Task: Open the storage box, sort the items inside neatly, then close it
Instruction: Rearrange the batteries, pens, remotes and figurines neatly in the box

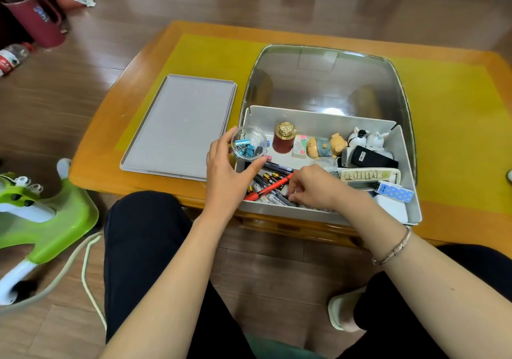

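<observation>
Storage box [321, 125] at the near edge of the table [110, 148], its lid [177, 125] lying flat just to the left. The left hand [227, 175] grips a small clear container [248, 143] of binder clips over the box's left corner, while the right hand [313, 185] pinches at small items among the pens and batteries [270, 182]. The clear container appears light, rigid and smooth, so it is best cupped around its rim; the loose batteries would likely roll.

Grey storage box [318, 214], orange pen [273, 186], blue dotted eraser [394, 191], yellow mat [448, 125]
</observation>
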### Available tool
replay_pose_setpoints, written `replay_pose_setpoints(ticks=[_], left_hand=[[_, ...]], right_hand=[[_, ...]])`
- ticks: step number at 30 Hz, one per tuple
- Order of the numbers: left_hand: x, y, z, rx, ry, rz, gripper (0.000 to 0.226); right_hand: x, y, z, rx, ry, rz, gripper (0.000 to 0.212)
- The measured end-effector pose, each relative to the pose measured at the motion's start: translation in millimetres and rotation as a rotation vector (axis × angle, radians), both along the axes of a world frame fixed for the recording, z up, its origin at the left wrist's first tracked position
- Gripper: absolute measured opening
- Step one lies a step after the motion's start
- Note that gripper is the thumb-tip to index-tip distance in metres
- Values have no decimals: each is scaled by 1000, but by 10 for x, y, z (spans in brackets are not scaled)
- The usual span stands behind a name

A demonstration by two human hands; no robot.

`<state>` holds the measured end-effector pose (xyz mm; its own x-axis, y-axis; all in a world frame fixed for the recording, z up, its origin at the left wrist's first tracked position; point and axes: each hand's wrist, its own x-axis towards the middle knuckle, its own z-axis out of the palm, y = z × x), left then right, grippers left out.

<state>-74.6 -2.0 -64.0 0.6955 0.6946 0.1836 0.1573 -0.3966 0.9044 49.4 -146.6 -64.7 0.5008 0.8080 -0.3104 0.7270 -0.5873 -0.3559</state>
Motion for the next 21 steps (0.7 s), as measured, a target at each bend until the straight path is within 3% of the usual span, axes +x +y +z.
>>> replay_pose_setpoints(ticks=[6, 11, 16, 21], left_hand=[[52, -1, -41, 124, 22, -6, 70], [123, -92, -18, 457, 66, -45, 70], [175, -128, -39, 400, 140, -59, 74], [180, -109, -77, 414, 198, -71, 76]], right_hand=[[68, -75, 131, 189, 21, -131, 17], [28, -70, 385, 629, 62, -328, 24], [-30, -15, 459, 754, 154, -454, 9], [-35, 3, 478, 771, 55, -456, 6]])
